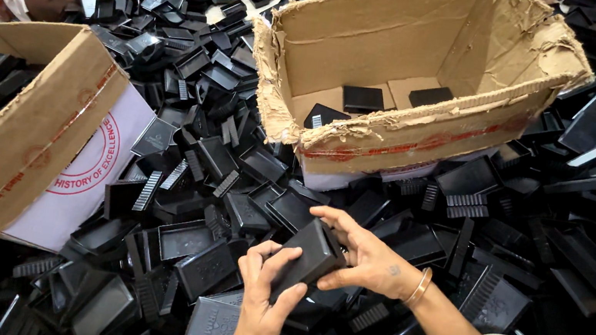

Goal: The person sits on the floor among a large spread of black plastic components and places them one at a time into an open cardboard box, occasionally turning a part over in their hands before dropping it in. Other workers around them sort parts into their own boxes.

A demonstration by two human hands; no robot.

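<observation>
A: State the material of the case (310, 259) held by both hands.
B: Black plastic; smooth faces with a dull sheen; the heap of parts (234, 182) around it looks the same, some pieces ribbed.
A: And the boxes?
B: The open box (378, 39) is brown corrugated cardboard; matt; rims torn and fibrous; the tilted box (23, 129) matches, with one white printed paper face.
A: The bangles (419, 287)?
B: Gold-coloured metal; glossy.

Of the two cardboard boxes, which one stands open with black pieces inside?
The torn-edged cardboard box at upper right; three black pieces lie inside. The other box lies on its side.
</observation>
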